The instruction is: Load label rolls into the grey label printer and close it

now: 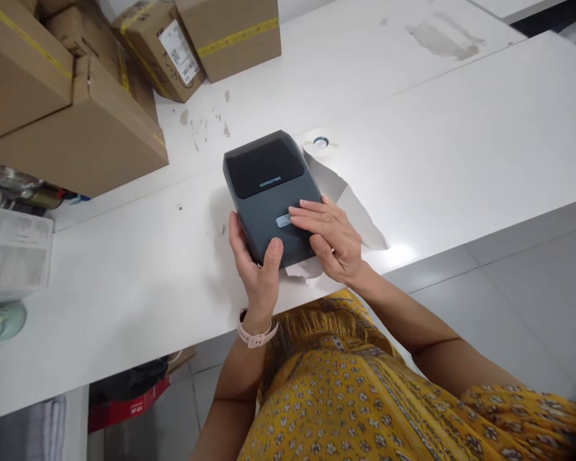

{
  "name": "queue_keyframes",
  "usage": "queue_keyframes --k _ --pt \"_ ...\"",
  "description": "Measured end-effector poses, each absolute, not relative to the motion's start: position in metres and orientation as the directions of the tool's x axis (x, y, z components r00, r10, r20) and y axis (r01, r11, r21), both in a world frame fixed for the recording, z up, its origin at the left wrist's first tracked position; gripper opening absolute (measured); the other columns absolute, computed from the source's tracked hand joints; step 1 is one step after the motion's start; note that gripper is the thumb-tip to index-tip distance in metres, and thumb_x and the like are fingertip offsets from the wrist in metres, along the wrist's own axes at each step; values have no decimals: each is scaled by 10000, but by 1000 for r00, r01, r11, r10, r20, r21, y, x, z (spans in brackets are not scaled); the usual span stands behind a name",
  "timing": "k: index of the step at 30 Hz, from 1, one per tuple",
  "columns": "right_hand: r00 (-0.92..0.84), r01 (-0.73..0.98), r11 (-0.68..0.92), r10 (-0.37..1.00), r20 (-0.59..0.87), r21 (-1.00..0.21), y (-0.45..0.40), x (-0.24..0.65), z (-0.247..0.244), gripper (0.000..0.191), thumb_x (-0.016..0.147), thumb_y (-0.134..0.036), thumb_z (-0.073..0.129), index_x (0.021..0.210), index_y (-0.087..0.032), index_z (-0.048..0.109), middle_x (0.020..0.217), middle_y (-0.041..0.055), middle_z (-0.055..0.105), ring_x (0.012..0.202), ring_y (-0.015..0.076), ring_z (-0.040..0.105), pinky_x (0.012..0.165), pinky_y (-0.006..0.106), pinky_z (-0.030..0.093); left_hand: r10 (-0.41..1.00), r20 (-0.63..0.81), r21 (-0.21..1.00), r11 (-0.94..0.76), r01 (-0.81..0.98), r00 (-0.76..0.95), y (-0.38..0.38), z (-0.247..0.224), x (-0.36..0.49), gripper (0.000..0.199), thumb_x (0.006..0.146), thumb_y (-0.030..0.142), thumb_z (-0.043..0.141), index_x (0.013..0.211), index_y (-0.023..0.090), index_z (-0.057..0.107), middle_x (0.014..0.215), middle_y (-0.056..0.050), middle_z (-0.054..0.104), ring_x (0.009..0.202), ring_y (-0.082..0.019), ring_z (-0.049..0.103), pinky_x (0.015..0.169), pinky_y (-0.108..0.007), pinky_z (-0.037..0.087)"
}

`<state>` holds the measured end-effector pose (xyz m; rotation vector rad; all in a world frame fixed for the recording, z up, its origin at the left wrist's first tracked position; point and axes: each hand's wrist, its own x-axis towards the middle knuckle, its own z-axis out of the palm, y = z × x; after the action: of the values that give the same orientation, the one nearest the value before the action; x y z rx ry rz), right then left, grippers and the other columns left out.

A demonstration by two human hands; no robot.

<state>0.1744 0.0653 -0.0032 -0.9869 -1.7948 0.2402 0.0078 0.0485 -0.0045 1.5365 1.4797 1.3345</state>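
Note:
A dark grey label printer point(264, 211) with a glossy black window and light lettering is tilted toward me above the table's front part. My left hand point(259, 262) grips its lower left corner, thumb on the front face and fingers around the side. Stretched across the lower right of the printer, the fingers of my right hand point(331, 237) touch or hover at a small silvery bar point(284, 220). Crumpled white paper point(350, 205) lies under and to the right of the printer. Just beyond it is a small roll point(321, 143) with a dark ring.
Cardboard boxes point(115, 128) with yellow tape are piled at the back left of the white table point(436, 153). A clear plastic drawer box point(14, 250) stands at the left edge. Beneath the table, a red box point(129, 406) shows. Worn patches mark the tabletop.

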Motion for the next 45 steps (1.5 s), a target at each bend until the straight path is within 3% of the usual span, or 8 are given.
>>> queue_keyframes --k 7,10,15,18,26,32,37,45 --pt "-67 402 684 684 726 -608 69 175 -13 457 1073 -368 302 1251 -328 722 1271 -5 783 1274 231 690 1217 536 421 924 269 936 -186 298 -271 22 -11 9 653 984 519 600 1545 316 337 1612 -117 444 1457 -263 503 1140 -412 502" --pt "-53 409 625 744 666 -666 68 173 -14 590 1070 -422 184 1189 -315 752 1237 23 792 1284 251 678 1232 568 391 857 236 962 -141 234 -457 -12 -22 14 252 986 466 597 1121 254 615 1088 -52 682 966 -170 667 852 -306 562" --pt "-17 407 616 744 668 -675 68 170 -15 602 1069 -478 190 1135 -316 766 1201 24 799 1270 259 682 1239 582 374 936 -339 935 346 -77 94 -16 -19 27 509 947 629 523 672 205 589 610 0 585 518 -112 498 487 -251 394" --pt "-24 392 629 737 676 -671 68 171 -13 561 1079 -479 228 1128 -314 762 1218 18 796 1272 252 684 1234 577 389 910 -394 893 413 -180 133 2 -10 39 508 890 614 598 593 204 545 507 21 519 449 -86 441 433 -230 315" --pt "-26 333 714 659 751 -615 70 172 -14 444 1087 -354 306 1169 -295 738 1260 20 786 1290 225 675 1229 546 402 958 -284 956 286 -61 38 2 -18 46 576 897 679 604 597 188 580 496 -2 579 422 -85 485 426 -227 362" --pt "-121 555 618 723 680 -558 64 171 -4 511 1102 -404 245 1208 -276 729 1299 44 768 1310 239 660 1204 532 413 956 -253 967 249 46 151 5 -23 35 638 948 688 546 572 177 613 546 -35 626 469 -101 527 466 -236 406" --pt "-275 728 584 729 628 -359 52 172 22 381 1093 -397 406 1345 -239 644 1490 65 653 1350 253 607 1158 471 405 982 -121 984 99 149 143 -7 -8 20 540 1001 539 558 595 185 595 534 -9 594 495 -111 551 518 -244 435" --pt "-391 757 618 690 609 -214 76 172 37 299 1080 -479 460 1004 -274 665 1496 -16 648 1557 297 399 1321 609 53 834 401 911 -320 260 -380 3 8 -12 322 1022 300 548 745 204 680 708 -3 644 675 -135 621 664 -265 514"
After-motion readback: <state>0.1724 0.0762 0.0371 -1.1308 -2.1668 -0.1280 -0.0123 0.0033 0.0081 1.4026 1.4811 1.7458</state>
